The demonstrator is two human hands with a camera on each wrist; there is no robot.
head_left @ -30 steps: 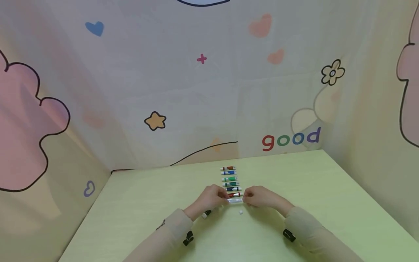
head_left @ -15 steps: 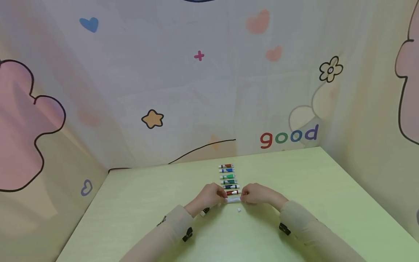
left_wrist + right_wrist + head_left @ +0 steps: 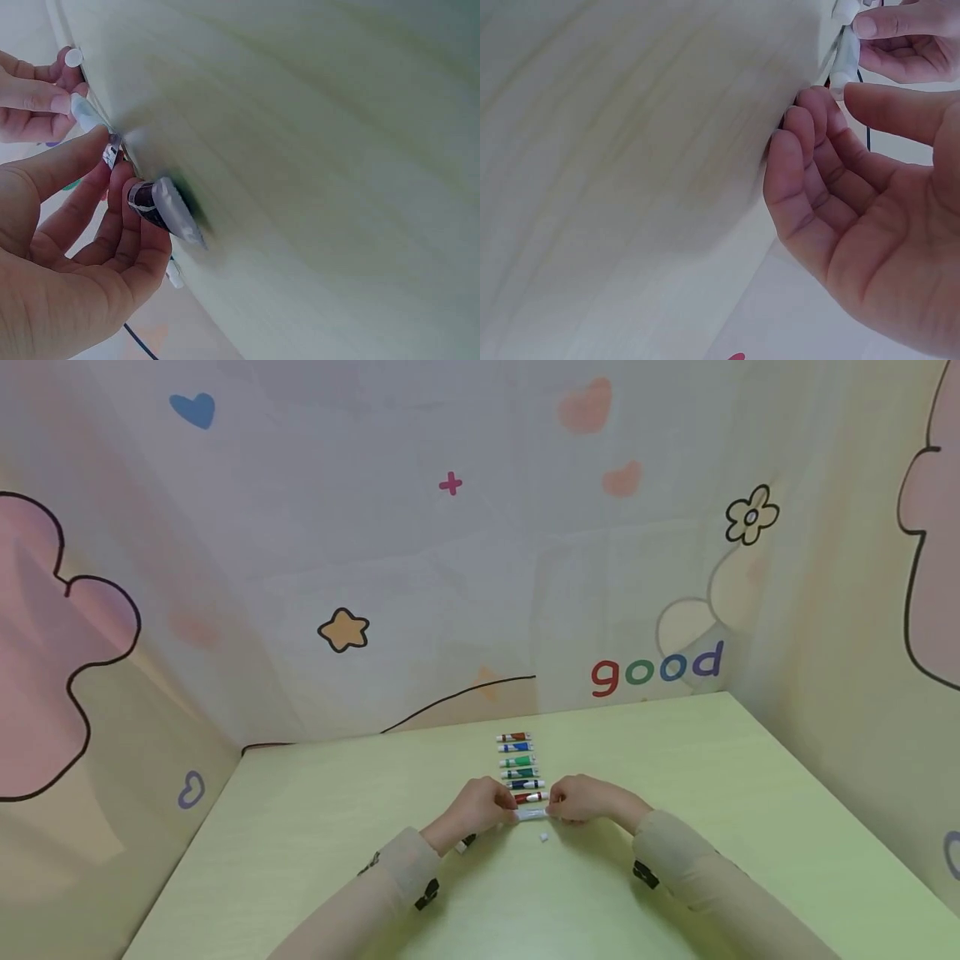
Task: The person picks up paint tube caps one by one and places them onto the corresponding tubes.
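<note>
A small white paint tube point(image 3: 532, 815) lies crosswise between my hands, just in front of a red-labelled paint tube point(image 3: 531, 797). My left hand point(image 3: 480, 803) pinches its flat end between thumb and fingertips, as the left wrist view shows. At the opposite end, the thumb and index finger of my right hand point(image 3: 585, 797) pinch the tube, other fingers curled close over the table. A small white cap point(image 3: 543, 837) sits on the table in front of the tube. Beneath my left hand lies a black-labelled tube point(image 3: 165, 210), partly hidden by that hand in the head view.
Several more paint tubes, among them a green one point(image 3: 517, 762) and a brown one point(image 3: 513, 737), lie in a column toward the back of the pale yellow-green table point(image 3: 315, 827). A printed cloth backdrop point(image 3: 420, 568) rises behind and at both sides.
The head view has shifted slightly, so everything sits a little further left and up. Both hands keep pinching the white tube, and its gap from the red-labelled tube looks slightly wider.
</note>
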